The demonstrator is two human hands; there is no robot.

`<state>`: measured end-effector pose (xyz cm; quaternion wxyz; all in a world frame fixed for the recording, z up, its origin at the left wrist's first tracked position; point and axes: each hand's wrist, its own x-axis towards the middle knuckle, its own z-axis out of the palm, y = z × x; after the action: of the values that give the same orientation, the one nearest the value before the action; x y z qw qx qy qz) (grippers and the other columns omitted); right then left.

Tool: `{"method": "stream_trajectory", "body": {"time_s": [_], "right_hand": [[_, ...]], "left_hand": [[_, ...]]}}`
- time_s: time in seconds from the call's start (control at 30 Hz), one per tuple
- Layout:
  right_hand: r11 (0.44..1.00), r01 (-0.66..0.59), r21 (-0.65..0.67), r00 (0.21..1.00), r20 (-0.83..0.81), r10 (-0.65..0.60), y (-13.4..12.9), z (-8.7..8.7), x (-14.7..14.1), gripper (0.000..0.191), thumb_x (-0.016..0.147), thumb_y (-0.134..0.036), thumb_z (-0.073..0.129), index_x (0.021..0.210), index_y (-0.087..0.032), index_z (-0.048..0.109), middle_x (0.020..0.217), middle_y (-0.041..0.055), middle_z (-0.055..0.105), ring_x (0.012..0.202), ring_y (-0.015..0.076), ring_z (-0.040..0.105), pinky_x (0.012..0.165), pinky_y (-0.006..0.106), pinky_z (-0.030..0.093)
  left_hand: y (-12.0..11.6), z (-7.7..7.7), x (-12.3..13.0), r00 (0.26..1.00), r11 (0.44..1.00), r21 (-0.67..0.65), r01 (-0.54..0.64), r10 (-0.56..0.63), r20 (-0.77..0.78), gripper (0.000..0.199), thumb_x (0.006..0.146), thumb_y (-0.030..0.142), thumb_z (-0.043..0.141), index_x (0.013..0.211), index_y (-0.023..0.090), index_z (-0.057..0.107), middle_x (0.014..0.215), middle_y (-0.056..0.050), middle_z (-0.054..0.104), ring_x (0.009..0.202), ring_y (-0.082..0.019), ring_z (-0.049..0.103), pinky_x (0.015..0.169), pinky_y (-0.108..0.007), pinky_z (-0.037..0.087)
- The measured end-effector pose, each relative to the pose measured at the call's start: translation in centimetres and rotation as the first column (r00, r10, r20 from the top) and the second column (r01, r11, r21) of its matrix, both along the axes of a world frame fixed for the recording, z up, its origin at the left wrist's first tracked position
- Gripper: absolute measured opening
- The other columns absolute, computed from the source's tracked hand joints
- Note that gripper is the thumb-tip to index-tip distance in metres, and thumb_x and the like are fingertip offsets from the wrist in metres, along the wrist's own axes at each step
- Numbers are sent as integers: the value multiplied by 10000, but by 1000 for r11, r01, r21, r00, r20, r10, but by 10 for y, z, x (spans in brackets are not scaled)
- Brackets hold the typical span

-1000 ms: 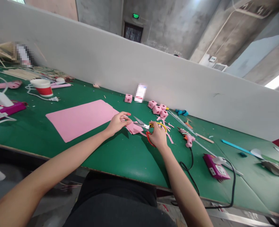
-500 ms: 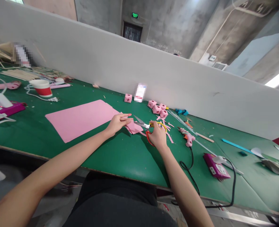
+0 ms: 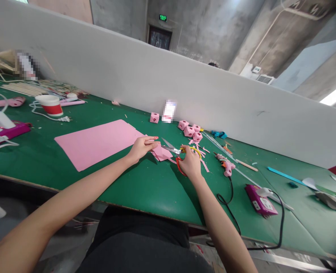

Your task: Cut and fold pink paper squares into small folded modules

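Observation:
My right hand [image 3: 190, 163] is closed round the handles of a pair of scissors [image 3: 176, 151], one handle loop yellow and the other red. The blades stand apart and point left toward my other hand. Between the fingers of my left hand [image 3: 142, 148] is a piece of pink paper [image 3: 161, 152], partly covered by those fingers. Just left of that hand a large pink sheet [image 3: 99, 143] lies flat on the green table [image 3: 145, 185]. Thin pink paper strips [image 3: 204, 164] are scattered beyond my right hand.
Several folded pink paper shapes [image 3: 189, 131] sit by the grey partition [image 3: 113, 64]. A pink glue gun [image 3: 228, 168] and a purple power strip [image 3: 260, 201], with a black cord, lie at right. A paper cup [image 3: 50, 105] and wooden sticks [image 3: 22, 89] are at left.

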<state>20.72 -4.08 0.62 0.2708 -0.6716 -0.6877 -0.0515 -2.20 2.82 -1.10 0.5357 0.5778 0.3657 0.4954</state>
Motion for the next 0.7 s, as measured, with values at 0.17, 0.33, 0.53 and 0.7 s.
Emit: {"method": "stream_trajectory", "body": {"time_s": [0.17,0.33,0.53,0.7], "right_hand": [[1000,14,1,1000,11,-14,0,0,1,450,775,-171,637,1219,-210,575,1119,80,756,1015,293,689,875,384,480],[1000,21,-4,1000,14,-21,0,1,1,457,770,-168,631,1223,-202,577,1109,83,759,1001,299,689,872,393,479],[1000,22,-2,1000,9,-22,-1,0,1,453,783,-180,627,1232,-198,572,1109,81,758,997,297,692,872,393,481],[1000,28,-4,1000,15,-28,1,-1,3,453,788,-199,627,1237,-200,568,1114,84,753,997,290,691,850,376,483]], "left_hand": [[1,-1,-1,1000,1000,10,-5,5,-2,648,708,435,848,1234,104,666,1176,-165,745,1165,-321,680,978,-440,573],[2,-1,-1,1000,1000,19,-4,4,-9,640,707,446,845,1227,116,671,1145,-156,757,1167,-319,678,979,-441,571],[1,0,0,1000,1000,15,-9,9,-6,623,703,447,847,1201,112,679,1141,-157,759,1139,-313,693,972,-438,575],[1,0,0,1000,1000,16,-10,10,-2,588,705,435,846,1176,119,691,1147,-152,758,1140,-311,693,961,-431,582]]}}
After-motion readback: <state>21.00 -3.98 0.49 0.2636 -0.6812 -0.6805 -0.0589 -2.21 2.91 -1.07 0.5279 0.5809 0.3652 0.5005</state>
